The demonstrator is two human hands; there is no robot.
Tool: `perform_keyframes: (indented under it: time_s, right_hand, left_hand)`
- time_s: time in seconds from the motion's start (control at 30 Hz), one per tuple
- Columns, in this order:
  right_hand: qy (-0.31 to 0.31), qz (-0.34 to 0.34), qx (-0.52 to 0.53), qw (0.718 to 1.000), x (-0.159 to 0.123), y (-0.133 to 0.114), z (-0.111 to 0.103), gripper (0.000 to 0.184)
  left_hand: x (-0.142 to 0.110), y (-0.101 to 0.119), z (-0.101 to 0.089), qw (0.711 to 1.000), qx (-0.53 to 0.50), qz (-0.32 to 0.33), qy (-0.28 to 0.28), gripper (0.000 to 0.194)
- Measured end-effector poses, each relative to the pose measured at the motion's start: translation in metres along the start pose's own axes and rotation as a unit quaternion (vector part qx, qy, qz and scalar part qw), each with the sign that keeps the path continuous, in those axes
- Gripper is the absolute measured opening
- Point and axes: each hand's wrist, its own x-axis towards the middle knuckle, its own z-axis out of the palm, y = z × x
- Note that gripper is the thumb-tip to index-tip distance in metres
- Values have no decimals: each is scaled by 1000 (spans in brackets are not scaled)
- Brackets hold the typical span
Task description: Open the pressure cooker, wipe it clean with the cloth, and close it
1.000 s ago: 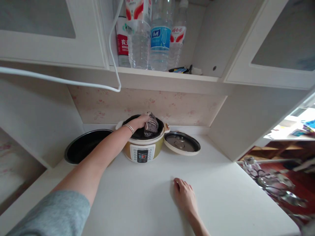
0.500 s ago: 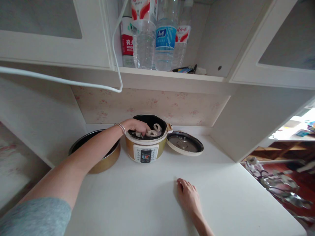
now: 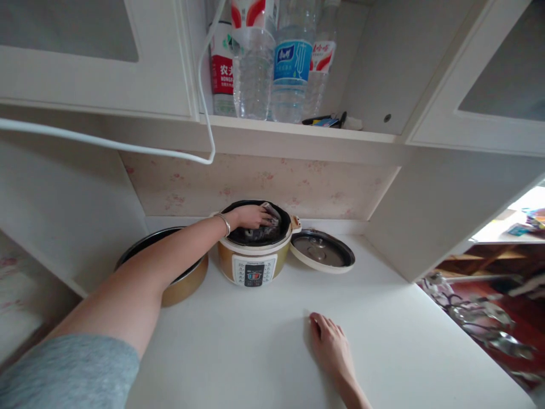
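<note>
My left hand [image 3: 256,217] reaches into the dark inside of a white and gold electric cooker [image 3: 254,250]. Its fingers are closed over a crumpled greyish thing [image 3: 272,220], perhaps cloth or plastic; its kind is not clear. Part of that thing lies low in the pot under my fingers. A bracelet circles my left wrist. My right hand [image 3: 332,339] rests on the white tabletop [image 3: 255,346], fingers curled in and nothing seen in them.
Left of the cooker stands a round gold pan [image 3: 185,287], partly behind my left forearm. The cooker's lid [image 3: 326,250] lies upturned at right. Overhead, a shelf [image 3: 366,134] holds plastic bottles [image 3: 292,76], and a white cable [image 3: 128,149] hangs in front.
The pale looped piece under my left hand no longer shows; a greyish crumpled part shows instead. My left hand has shifted slightly right within the pot. My right hand stays resting.
</note>
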Motion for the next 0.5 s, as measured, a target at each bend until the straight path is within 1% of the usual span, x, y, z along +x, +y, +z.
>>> perform_keyframes:
  time_s: [0.07,0.1,0.13,0.2,0.27,0.3,0.37,0.4,0.43,0.5]
  right_hand:
    - [-1,-1,-2,1000,0,0,1,36]
    - [0,-3,-3,1000,0,0,1,36]
    - [2,-4,-5,1000,0,0,2,36]
    - [9,-4,-9,1000,0,1,3,36]
    - [15,-6,-11,1000,0,2,4,36]
    - [18,-8,-11,1000,0,2,5,36]
    - [21,-10,-11,1000,-1,1,5,36]
    - [21,-11,-11,1000,-1,1,5,36]
    - [21,-12,-12,1000,-2,1,4,36]
    - [18,-14,-13,1000,-2,0,3,35]
  left_hand:
    - [11,9,2,997,-34,69,-21,33]
    - [14,12,3,995,-45,79,-30,34]
    - [16,14,3,997,-48,56,-26,33]
    - [14,13,2,999,-40,-35,-4,31]
    - [4,8,-3,992,-27,-124,15,28]
    - [-2,4,-5,987,-20,-156,20,28]
    - [-14,-4,-11,980,-5,-198,19,26]
    - [-20,-8,-14,975,-2,-220,9,25]
    - [-25,-11,-17,970,-8,-243,-12,22]
    - [-34,-14,-23,956,-38,-281,-78,14]
